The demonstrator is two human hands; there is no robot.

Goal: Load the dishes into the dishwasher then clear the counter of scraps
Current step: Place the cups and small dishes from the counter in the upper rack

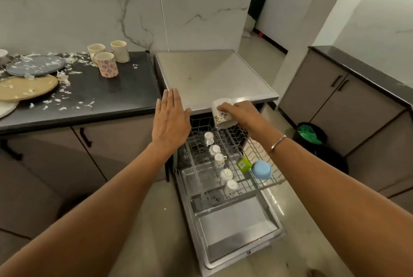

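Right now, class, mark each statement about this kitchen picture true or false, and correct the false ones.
1. The right hand holds a white mug over the dishwasher rack. True.
2. The left hand is curled into a fist. False: its fingers are straight and it holds nothing.
3. Three mugs stand on the dark counter. True.
4. The dishwasher rack is empty. False: it holds small white cups and a blue bowl.

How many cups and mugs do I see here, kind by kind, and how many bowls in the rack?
White cups in rack: 5
Mugs on counter: 3
Mug in right hand: 1
Blue bowl in rack: 1
Total: 10
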